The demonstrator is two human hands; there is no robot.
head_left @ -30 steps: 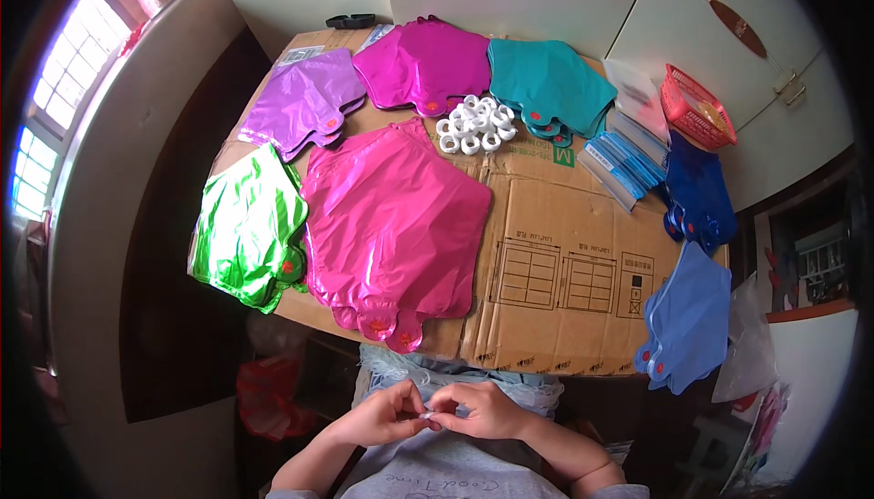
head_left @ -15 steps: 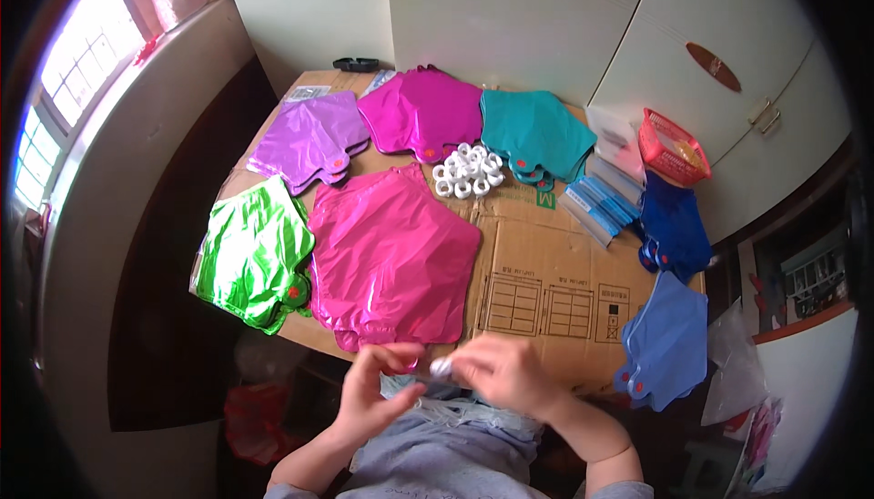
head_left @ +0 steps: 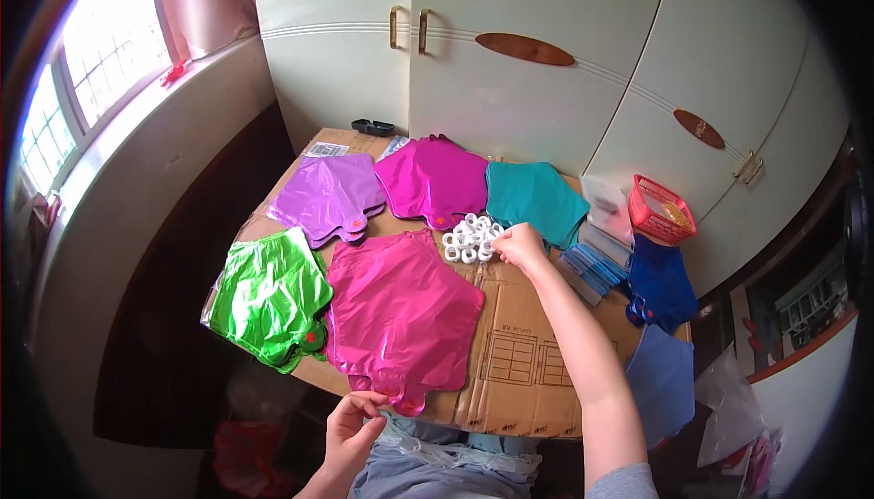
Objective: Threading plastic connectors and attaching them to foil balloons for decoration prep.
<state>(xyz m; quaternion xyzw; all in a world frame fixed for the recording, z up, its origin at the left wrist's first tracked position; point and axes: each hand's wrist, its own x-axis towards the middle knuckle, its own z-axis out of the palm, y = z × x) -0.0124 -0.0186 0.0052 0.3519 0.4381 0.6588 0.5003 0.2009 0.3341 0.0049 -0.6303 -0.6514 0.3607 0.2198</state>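
Observation:
My right hand [head_left: 517, 246] reaches across the cardboard to a pile of small white rolls [head_left: 469, 237], its closed fingertips on a roll at the pile's right edge. Near the front edge, my left hand [head_left: 355, 417] has curled fingers with the thumb held apart. Its fingertips are beside the rounded tabs [head_left: 405, 397] of a stack of shiny pink foil balloons [head_left: 405, 308], lying flat; whether they touch is hard to tell. Left of these lies a green foil stack [head_left: 273, 294]. Purple [head_left: 326, 191], magenta [head_left: 432, 178] and teal [head_left: 535, 200] stacks lie behind.
A cardboard sheet [head_left: 510, 408] covers the tabletop. On the right are blue flat packets [head_left: 596, 264], a red basket [head_left: 661, 212], a dark blue stack [head_left: 660, 280] and a lighter blue stack [head_left: 663, 376]. White cabinet doors [head_left: 537, 7] stand behind; a window [head_left: 109, 35] is at left.
My right hand has gone from beside my left hand, where it held a white roll, out to the pile of rolls. My left hand stays near the pink tabs. The view has tilted upward.

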